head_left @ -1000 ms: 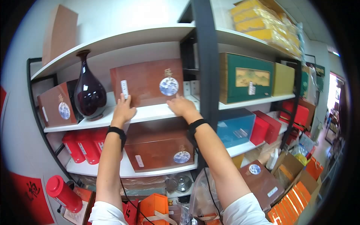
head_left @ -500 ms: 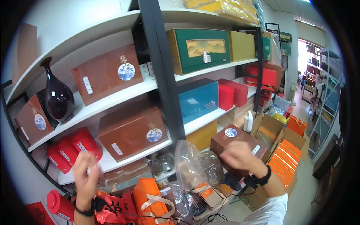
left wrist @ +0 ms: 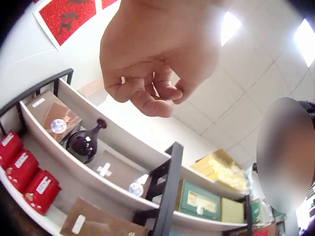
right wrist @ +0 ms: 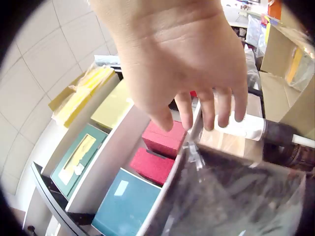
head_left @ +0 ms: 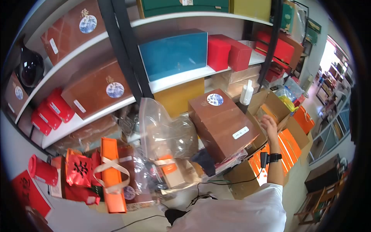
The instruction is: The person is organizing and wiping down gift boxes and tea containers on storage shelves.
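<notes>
In the head view my right hand [head_left: 269,127] reaches out over an open cardboard carton [head_left: 281,112]. Beside it stands a big brown box [head_left: 222,125] with a blue-and-white round emblem and a white label. The right wrist view shows that hand [right wrist: 182,73] palm side, fingers extended, holding nothing. My left hand [left wrist: 157,64] fills the top of the left wrist view, fingers loosely curled around nothing. Below it there are the shelves with a dark long-necked vase [left wrist: 84,143] and brown boxes.
Shelves hold a blue box [head_left: 174,54], red boxes [head_left: 239,53] and red canisters [head_left: 60,106]. On the floor side are an orange gift bag [head_left: 112,181], a clear plastic bag [head_left: 154,120] and orange packs [head_left: 289,145]. Black cables [head_left: 216,181] trail below.
Both hands have left the brown box on the middle shelf. The head view has swung right and down; the right hand has moved right toward the cardboard carton, and the left has dropped from clear sight.
</notes>
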Demonstrator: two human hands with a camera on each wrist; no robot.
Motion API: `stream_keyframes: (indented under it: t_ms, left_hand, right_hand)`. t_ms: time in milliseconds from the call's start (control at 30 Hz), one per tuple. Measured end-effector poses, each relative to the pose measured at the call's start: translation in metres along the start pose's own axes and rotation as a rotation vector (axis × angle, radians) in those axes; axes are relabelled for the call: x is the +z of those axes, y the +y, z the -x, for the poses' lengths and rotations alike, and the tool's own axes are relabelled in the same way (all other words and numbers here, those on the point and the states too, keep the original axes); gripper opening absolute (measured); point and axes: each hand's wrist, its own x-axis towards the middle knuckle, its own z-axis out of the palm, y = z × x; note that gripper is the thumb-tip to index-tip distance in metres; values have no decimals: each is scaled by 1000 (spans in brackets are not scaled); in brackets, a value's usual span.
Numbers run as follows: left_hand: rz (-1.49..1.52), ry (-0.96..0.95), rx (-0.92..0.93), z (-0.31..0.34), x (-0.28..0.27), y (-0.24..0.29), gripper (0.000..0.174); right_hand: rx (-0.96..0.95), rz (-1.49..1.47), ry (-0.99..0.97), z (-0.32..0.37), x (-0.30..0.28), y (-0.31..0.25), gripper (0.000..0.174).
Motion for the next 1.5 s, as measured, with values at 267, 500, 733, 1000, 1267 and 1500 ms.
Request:
stream_keyframes:
  t_ms: [267, 500, 733, 1000, 1267, 1500]
  left_hand:
    - [158, -552, -342, 115, 102, 89, 24]
    - [340, -1319, -275, 227, 292, 131, 39]
    - [861, -1305, -749, 310, 449, 115, 98]
    - [876, -948, -716, 345, 476, 101, 82]
    - [839, -461, -1209, 378, 469, 140, 105]
    - [1292, -613, -1629, 416, 457, 168, 77]
  right_hand:
    - [460, -159, -705, -20, 24, 8, 49]
    - [489, -160, -770, -19, 26, 1, 58]
    - [367, -126, -797, 11, 22, 1, 59]
    - [478, 121, -933, 16, -5, -16, 66]
    - [-144, 189, -747, -174, 89, -4, 64]
    - [-340, 213, -861, -221, 170, 56, 36]
